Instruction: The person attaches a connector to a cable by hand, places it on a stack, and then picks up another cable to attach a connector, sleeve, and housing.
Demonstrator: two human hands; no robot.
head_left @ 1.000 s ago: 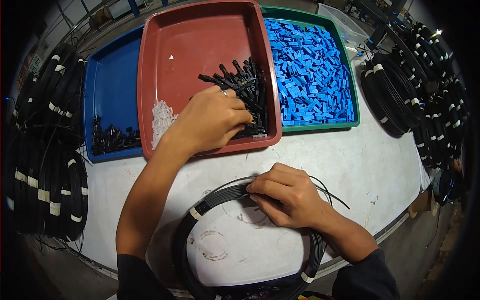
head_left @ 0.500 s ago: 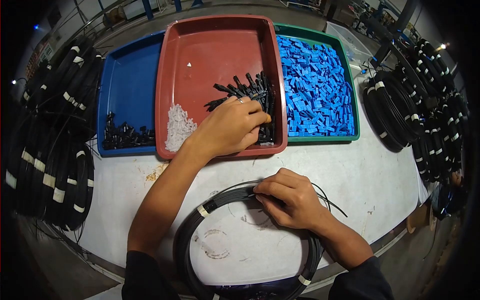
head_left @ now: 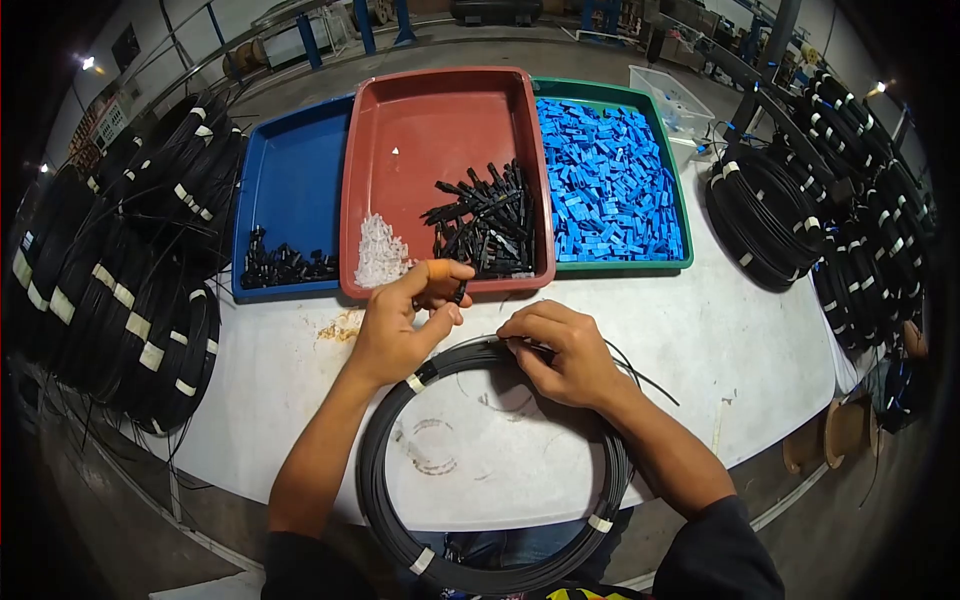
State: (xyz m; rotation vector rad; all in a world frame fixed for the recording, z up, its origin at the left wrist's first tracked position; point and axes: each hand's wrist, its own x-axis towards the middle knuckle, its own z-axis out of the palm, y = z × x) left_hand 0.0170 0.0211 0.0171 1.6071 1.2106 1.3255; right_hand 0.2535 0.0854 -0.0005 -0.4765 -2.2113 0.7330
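My left hand [head_left: 405, 320] pinches a small black part [head_left: 460, 291] between thumb and fingers, just in front of the red tray [head_left: 362, 180]. My right hand [head_left: 565, 355] is closed on the cable at the top of a black cable coil [head_left: 375, 450], bound with white tape. A loose cable end [head_left: 650, 382] sticks out to the right of that hand. Black connectors [head_left: 490, 225] and small clear pieces [head_left: 378, 252] lie in the red tray.
A blue tray [head_left: 290, 180] with small black parts stands at the left, a green tray [head_left: 683, 225] of blue clips at the right. Taped black coils [head_left: 125, 300] are stacked on the left, and more coils [head_left: 765, 215] stand on the right. The white table [head_left: 740, 350] lies beneath.
My left hand has come out of the red tray towards me, with a black part between its fingers. My right hand stays at the coil. The whole view has shifted.
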